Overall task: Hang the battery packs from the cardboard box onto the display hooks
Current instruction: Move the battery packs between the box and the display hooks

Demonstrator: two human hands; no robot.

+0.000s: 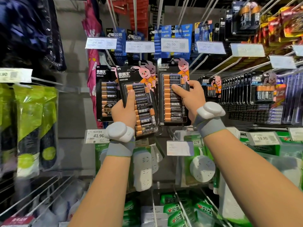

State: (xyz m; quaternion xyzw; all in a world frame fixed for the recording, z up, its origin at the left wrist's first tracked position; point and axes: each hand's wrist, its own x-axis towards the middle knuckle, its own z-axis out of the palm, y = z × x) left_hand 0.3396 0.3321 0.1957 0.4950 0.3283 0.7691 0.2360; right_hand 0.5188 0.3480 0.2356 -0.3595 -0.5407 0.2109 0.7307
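Store display hooks, left grip clasping tilted battery pack, right grip clasping upright battery pack

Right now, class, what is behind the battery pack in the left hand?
Behind the battery pack gripped by the left hand, a hanging pack shows its left side; its right side is covered.
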